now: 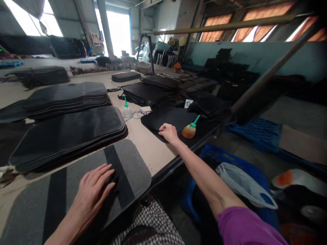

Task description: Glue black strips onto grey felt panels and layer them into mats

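The grey rounded panel with black crossbands point(135, 163) lies flat at the table's near edge, its long axis running from near left to far right, the rounded end pointing right. My left hand point(94, 190) rests over its middle, fingers slightly spread and thumb apart. My right hand point(168, 132) is at the near left edge of a flat black rounded panel point(166, 117), thumb and fingertips together; I cannot tell whether they pinch the material. A squat bottle of amber liquid with a green nozzle point(189, 131) is just right of that hand. The pale tan tabletop point(158, 156) bears stacked black panels point(71, 132) on the left. A bright doorway point(119, 32) stands at the far side, and orange-covered windows point(217, 26) line the far right.
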A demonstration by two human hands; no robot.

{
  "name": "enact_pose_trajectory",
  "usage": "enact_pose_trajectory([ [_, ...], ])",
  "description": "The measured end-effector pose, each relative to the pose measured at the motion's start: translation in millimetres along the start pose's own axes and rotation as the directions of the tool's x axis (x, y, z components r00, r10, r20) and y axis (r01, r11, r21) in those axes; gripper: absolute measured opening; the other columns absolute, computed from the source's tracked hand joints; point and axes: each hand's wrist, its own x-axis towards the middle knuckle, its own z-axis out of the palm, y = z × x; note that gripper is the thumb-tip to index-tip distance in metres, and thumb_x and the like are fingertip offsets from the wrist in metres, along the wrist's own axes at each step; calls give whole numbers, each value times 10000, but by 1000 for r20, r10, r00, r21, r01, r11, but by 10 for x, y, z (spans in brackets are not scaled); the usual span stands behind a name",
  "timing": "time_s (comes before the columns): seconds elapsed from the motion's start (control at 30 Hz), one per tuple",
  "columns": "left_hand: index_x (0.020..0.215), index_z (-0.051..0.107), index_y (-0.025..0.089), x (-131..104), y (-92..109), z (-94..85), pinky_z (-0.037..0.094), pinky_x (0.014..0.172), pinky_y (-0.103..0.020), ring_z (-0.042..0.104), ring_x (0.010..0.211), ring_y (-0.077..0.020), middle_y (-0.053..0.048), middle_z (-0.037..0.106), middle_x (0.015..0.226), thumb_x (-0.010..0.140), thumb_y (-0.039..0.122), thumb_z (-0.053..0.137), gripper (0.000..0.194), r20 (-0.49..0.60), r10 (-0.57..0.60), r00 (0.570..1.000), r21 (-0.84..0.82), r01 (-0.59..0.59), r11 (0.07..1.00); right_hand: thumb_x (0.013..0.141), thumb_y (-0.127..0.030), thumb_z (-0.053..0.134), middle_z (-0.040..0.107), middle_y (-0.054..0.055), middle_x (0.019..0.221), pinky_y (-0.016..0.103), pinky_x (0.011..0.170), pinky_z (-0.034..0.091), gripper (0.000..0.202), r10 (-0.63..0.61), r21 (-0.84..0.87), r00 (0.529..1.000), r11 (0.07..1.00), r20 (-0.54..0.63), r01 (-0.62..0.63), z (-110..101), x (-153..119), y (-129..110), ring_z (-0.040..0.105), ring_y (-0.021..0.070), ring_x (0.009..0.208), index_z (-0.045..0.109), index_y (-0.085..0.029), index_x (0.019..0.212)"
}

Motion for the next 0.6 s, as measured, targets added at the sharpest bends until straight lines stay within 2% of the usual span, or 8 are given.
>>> enact_pose_trajectory([
  [0.1,1370,564,292,6,33,-23,454,1064,-506,565,1336,-289,-97,628,1426,996,389,546,387,4,6,1000,-10,-6,1000,757,-231,857,705,12,854,226,654,467,225,48,128,998,990,32,-52,-33,134,76,654,154,777,714,-161,915],
  [0.23,1367,571,290,-12,79,-65,474,1054,-503,577,1325,-291,-93,625,1432,986,401,564,398,4,2,1000,-23,-2,1000,907,-399,775,668,12,802,265,645,517,283,45,267,995,961,91,-68,-49,154,144,626,149,685,691,-131,876],
  [0.4,1353,590,287,-47,128,-67,452,1088,-508,538,1367,-289,-79,609,1453,992,380,558,374,52,-22,998,-31,24,999,987,-406,710,642,-5,763,265,625,536,299,48,398,987,911,153,-106,-82,123,194,607,132,624,674,-126,887],
  [0.5,1351,587,285,-47,157,-58,442,1098,-511,518,1385,-287,-85,606,1455,996,372,555,367,64,-15,998,-39,17,999,948,-341,755,630,-25,729,251,605,513,240,69,462,986,877,150,-132,-102,132,194,586,121,595,671,-131,869],
  [0.6,1354,578,278,-20,198,-67,448,1091,-519,516,1387,-286,-94,601,1458,1000,365,551,366,57,1,998,-50,2,999,778,-324,886,622,-33,704,237,586,461,301,97,517,991,846,87,-128,-103,138,178,566,119,593,662,-131,831],
])
